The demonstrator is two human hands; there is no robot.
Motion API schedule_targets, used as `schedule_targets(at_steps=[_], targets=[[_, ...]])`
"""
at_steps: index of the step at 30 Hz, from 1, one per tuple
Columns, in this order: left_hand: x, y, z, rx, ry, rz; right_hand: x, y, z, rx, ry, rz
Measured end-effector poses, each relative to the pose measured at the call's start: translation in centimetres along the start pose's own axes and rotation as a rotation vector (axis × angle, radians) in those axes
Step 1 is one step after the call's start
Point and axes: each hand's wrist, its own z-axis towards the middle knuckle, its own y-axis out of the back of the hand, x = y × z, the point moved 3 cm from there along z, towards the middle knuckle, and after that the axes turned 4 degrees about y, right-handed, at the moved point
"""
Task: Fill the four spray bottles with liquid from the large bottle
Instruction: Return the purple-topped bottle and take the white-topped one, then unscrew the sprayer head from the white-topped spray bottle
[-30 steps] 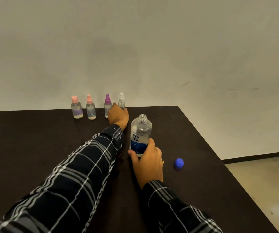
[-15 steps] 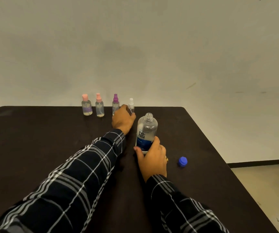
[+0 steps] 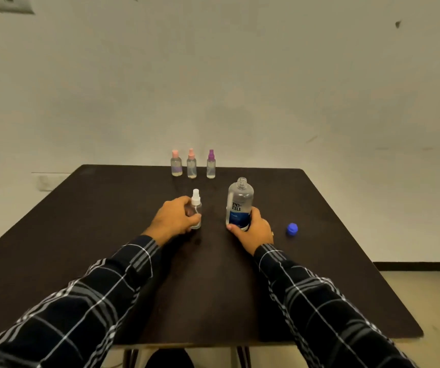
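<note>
On the dark surface (image 3: 107, 235) the large bottle (image 3: 240, 200) stands upright and uncapped, with the right grip (image 3: 253, 231) curled round its lower part. The white-topped spray bottle (image 3: 196, 205) has left the row at the far edge and is now near the large bottle, on its left, the left grip (image 3: 172, 217) closed round its body. Its top is still on, so I think unscrewing comes next. Three other spray bottles (image 3: 191, 166) wait behind; the blue cap (image 3: 292, 229) lies to the right.

Left sleeve (image 3: 80, 309), right sleeve (image 3: 319, 314): dark cloth, checked in white and grey. A ring (image 3: 272, 234) is worn on the right hand (image 3: 253, 232).
</note>
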Motion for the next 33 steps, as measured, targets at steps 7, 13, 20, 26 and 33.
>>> schedule_targets(at_steps=[7,13,20,26,33], targets=[[1.1,-0.3,-5.0,0.008,-0.025,-0.059,-0.1,0.9,-2.2,0.132,0.047,0.143],[1.1,-0.6,-5.8,-0.091,-0.051,0.009,3.5,1.6,-7.5,-0.353,0.326,-0.007],[1.7,-1.3,-5.9,-0.113,-0.033,-0.037,7.8,-4.4,-5.0,0.091,0.133,0.27],[2.0,-1.5,-5.7,-0.123,-0.054,-0.044,8.5,-5.4,-3.6,0.025,0.106,0.401],[2.2,-1.4,-5.6,-0.12,-0.079,-0.058,7.8,-5.9,-2.9,0.094,0.237,0.332]])
